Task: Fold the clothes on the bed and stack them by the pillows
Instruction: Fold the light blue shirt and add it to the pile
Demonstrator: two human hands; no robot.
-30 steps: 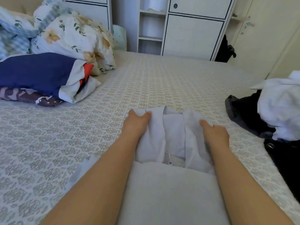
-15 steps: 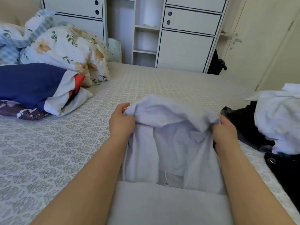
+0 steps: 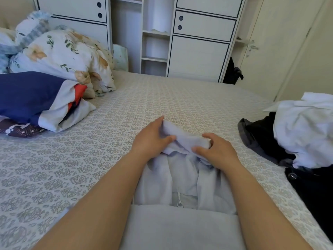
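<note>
You are midway through folding a pale lilac zip-front garment [image 3: 182, 179], which lies flat on the bed [image 3: 162, 98] directly in front of you, its zip pull toward you. Your left hand [image 3: 151, 139] pinches the far edge of the garment between thumb and fingers; your right hand [image 3: 214, 150] has thumb and curled fingers closed on the same bunched edge, just beside the left. That edge is gathered into a roll between the two hands, on the garment's far end. In my judgement the step in hand is the fold of the top section down over the body; the next move calls for laying it flat and smoothing it. Unfolded clothes [image 3: 297, 134] lie to the right of the garment; folded items [image 3: 36, 98] sit by the floral pillows [image 3: 63, 55], far left of it.
</note>
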